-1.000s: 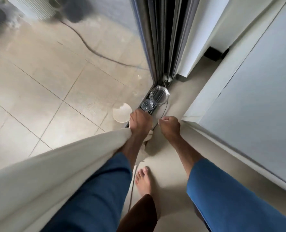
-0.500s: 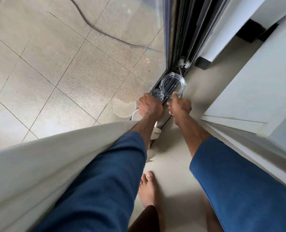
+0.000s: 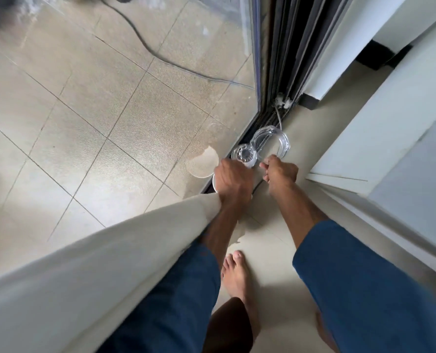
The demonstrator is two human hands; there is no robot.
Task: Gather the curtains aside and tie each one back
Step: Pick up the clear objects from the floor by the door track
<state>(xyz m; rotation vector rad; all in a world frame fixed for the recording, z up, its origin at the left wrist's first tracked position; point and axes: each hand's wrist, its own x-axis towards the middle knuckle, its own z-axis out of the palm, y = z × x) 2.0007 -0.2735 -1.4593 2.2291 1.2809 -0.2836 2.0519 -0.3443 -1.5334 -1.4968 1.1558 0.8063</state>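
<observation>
While the long cream fabric curtain stretches from near left toward the dark sliding-door frame far right, left hand grips its gathered end. Right hand sits just right of it, fingers curled; whether pinching anything, cannot tell. Clear round glass dishes just beyond both.

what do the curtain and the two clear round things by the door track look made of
Curtain: off-white cloth, matte, likely thick weave; it hangs in soft folds. Larger clear round piece and smaller clear round piece: glossy transparent glass or plastic; floor shows through, rims glint.
</observation>
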